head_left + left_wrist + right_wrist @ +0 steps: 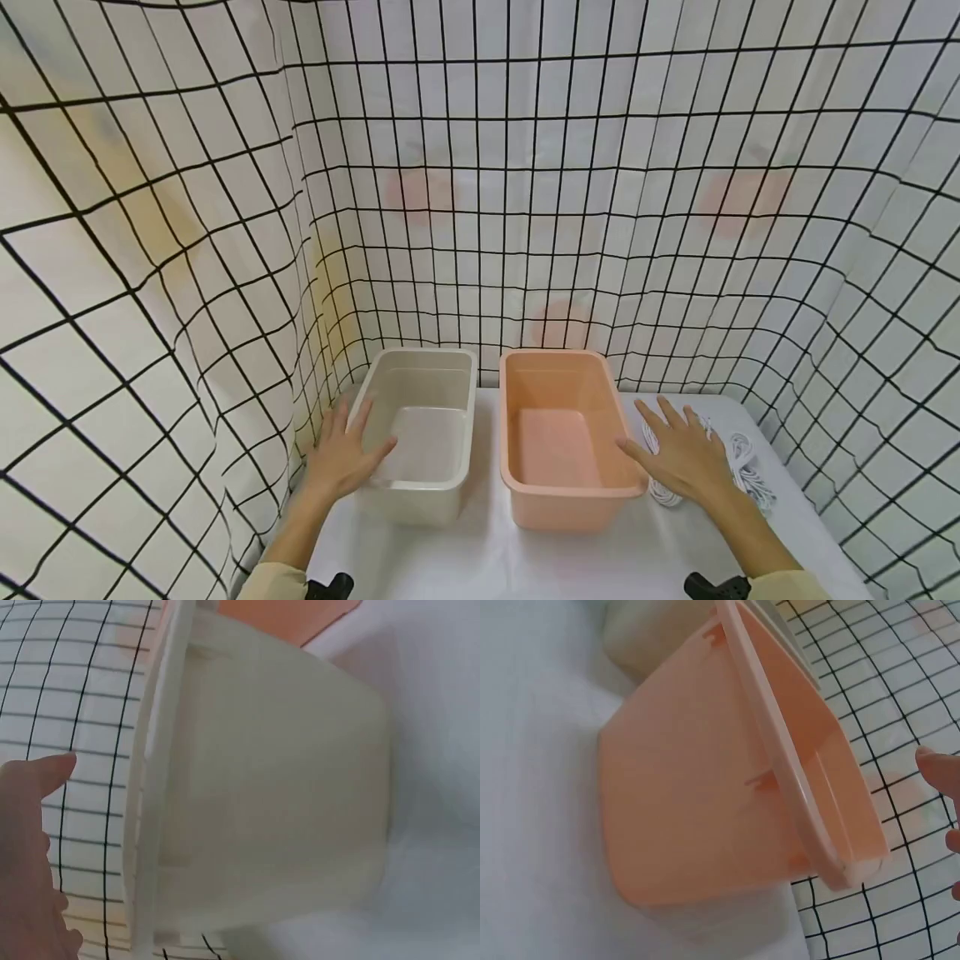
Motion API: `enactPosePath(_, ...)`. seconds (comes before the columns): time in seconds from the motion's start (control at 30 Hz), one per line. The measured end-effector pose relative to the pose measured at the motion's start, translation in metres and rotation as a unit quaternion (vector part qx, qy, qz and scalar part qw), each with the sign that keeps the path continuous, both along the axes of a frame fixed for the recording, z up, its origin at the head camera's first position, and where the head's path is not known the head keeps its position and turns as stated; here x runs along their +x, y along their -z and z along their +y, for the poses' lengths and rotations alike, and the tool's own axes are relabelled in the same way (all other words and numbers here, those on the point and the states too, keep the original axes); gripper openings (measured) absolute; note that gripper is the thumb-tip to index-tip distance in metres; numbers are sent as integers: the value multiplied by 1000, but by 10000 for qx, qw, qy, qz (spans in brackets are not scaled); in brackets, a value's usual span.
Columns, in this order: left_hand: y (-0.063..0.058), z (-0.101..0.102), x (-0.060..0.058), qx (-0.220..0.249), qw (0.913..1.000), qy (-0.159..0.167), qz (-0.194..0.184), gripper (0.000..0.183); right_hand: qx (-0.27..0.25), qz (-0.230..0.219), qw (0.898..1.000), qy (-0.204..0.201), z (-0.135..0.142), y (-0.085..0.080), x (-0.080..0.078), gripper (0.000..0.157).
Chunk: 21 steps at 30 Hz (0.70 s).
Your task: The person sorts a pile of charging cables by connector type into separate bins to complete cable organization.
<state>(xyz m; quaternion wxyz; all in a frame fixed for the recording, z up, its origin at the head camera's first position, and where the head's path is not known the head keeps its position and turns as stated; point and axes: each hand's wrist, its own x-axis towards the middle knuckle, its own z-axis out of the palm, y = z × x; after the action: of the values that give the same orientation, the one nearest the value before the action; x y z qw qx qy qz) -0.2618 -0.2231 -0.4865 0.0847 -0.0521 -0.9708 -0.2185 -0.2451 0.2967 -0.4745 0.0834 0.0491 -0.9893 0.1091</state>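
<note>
In the head view my left hand (341, 458), fingers spread, is over the left rim of a cream plastic bin (408, 504). My right hand (686, 458) has its fingers spread too, beside the right rim of a peach plastic bin (573, 510). Both hands hold nothing. Bundles of white cord (746, 471) lie on the table to the right, partly hidden by the right hand. The left wrist view shows the cream bin's outer wall (277, 780) with the thumb near its rim. In the right wrist view the peach bin (690, 787) stands with fingertips at the far right.
A white cloth covers the table (495, 567). Black netting (480, 208) surrounds it at the back and both sides, with pale cloth behind. The two bins stand side by side, a narrow gap between them.
</note>
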Motion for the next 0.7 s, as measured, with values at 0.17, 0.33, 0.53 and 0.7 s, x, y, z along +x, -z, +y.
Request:
enactPosePath(0.17,9,-16,5,601,9980,168,90,92,25,7,9999,163,16,7,2,91)
enactPosePath(0.33,16,-28,9,1594,9858,372,-375,101,-75,79,9996,276,27,11,3,93)
enactPosePath(0.53,32,-37,14,2644,9586,264,-1026,113,-395,222,9984,339,36,16,9,92)
enactPosePath(0.7,43,-42,19,3181,9390,-22,-1307,120,-722,264,9960,446,40,17,12,91)
